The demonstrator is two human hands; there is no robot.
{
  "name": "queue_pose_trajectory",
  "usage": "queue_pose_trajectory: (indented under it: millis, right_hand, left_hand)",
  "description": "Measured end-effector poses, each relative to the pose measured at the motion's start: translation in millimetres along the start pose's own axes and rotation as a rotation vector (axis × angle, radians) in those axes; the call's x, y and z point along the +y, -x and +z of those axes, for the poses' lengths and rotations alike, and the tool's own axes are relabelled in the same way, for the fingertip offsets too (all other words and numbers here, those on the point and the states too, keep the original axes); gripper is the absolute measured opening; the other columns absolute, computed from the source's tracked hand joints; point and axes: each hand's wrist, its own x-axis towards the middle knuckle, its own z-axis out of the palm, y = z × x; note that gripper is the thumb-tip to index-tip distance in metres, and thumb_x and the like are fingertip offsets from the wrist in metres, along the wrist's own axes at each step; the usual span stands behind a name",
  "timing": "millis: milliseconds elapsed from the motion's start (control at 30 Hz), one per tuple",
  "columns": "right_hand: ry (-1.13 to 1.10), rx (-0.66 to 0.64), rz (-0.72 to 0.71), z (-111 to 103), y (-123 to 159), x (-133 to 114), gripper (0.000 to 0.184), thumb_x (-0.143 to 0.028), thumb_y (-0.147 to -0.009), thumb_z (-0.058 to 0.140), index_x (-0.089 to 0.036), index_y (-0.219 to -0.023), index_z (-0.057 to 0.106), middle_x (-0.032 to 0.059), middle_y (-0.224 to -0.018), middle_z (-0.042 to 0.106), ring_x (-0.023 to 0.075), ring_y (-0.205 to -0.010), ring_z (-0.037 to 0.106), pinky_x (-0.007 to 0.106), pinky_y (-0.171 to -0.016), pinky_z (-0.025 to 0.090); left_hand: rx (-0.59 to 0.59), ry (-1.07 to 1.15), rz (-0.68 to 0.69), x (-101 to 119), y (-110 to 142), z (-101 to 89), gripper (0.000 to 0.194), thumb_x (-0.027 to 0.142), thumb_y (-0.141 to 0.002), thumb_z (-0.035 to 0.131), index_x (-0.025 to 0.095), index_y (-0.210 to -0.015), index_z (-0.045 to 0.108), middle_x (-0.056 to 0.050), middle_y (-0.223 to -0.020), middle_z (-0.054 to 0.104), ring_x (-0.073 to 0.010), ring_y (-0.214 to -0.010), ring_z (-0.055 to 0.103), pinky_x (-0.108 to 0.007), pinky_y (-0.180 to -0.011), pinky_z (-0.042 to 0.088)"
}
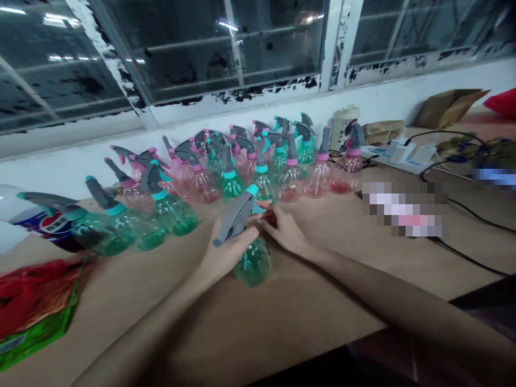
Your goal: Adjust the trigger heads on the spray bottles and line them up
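A green spray bottle [253,263] with a grey trigger head and teal collar stands on the wooden table [306,301] in front of me. My left hand [226,253] is closed around its neck just under the grey head. My right hand [282,228] reaches in from the right; its fingertips touch the teal nozzle end of the head. Behind stand several more spray bottles, green ones [173,212] to the left and pink ones [318,174] to the right, in rows against the wall.
A red and green plastic bag [36,306] lies at the left edge. A soda bottle [44,223] lies behind it. A white power strip [403,156] with plugs and black cables sits right, beside a white jar [341,126] and cardboard [449,107].
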Motion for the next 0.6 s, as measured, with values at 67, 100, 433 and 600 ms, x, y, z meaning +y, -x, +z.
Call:
queue_pose_trajectory:
  millis: [67, 100, 433, 600]
  right_hand:
    - [-0.021, 0.0, 0.008, -0.7, 1.3, -3.5, 0.019, -0.034, -0.086, 0.051, -0.019, -0.097, 0.054, 0.005, -0.091, 0.068, 0.017, -0.083, 0.064, 0.031, -0.076, 0.048]
    - [-0.026, 0.001, 0.015, -1.3, 2.2, -6.0, 0.022, -0.039, -0.087, 0.05, -0.019, -0.094, 0.056, 0.0043, -0.089, 0.068, 0.017, -0.082, 0.064, 0.031, -0.076, 0.047]
    - [-0.032, -0.087, -0.155, 4.7, 24.2, -32.8, 0.053, -0.054, -0.073, 0.063, -0.022, -0.115, 0.051, 0.0075, -0.115, 0.062, 0.0228, -0.109, 0.056, 0.043, -0.094, 0.043]
    - [0.061, -0.137, -0.13, 14.0, 32.6, -42.1, 0.088, -0.065, -0.061, 0.066, -0.018, -0.13, 0.039, 0.0137, -0.126, 0.053, 0.0289, -0.118, 0.048, 0.048, -0.097, 0.041]
  left_hand:
    - [-0.034, 0.038, 0.028, -3.2, -2.7, -0.7, 0.03, 0.016, -0.074, 0.053, 0.028, -0.1, 0.062, -0.002, -0.096, 0.069, -0.022, -0.092, 0.065, -0.04, -0.089, 0.051]
    - [-0.014, 0.036, 0.045, -6.0, -5.3, -1.8, 0.03, 0.017, -0.075, 0.054, 0.028, -0.103, 0.06, -0.002, -0.103, 0.067, -0.021, -0.094, 0.064, -0.039, -0.09, 0.05]
    - [0.333, -0.307, 0.058, -33.8, -23.9, -18.6, 0.053, 0.047, -0.076, 0.063, 0.02, -0.117, 0.044, -0.011, -0.114, 0.055, -0.0297, -0.112, 0.051, -0.048, -0.094, 0.041]
    - [0.386, -0.435, 0.035, -28.0, -19.4, -14.4, 0.067, 0.056, -0.072, 0.063, 0.016, -0.12, 0.038, -0.015, -0.12, 0.046, -0.0337, -0.119, 0.04, -0.052, -0.096, 0.035]
